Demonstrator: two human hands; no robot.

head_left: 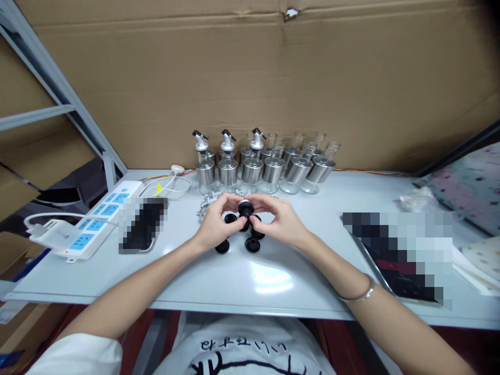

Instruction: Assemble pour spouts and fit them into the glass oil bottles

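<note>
Between my left hand [219, 221] and my right hand [282, 221], a ribbed black stopper [246, 207] with a pale top rim is gripped by the fingers of both. Black round caps lie around and below it on the table, among them one at the lower left [222, 246] and one at the lower right [252, 245]. Some silvery spout parts [211, 199] lie behind my left hand, partly hidden. Farther back stand several glass bottles with steel sleeves [274, 169]; the three at the front left carry pourer spouts with black levers [227, 140].
On the left are a white power strip [94, 221] with a plugged-in charger [58, 235] and a blurred dark phone [142, 224]. A blurred dark tablet [398, 260] lies right, near crumpled plastic [420, 201]. Cardboard [250, 73] rises behind the white table [187, 281].
</note>
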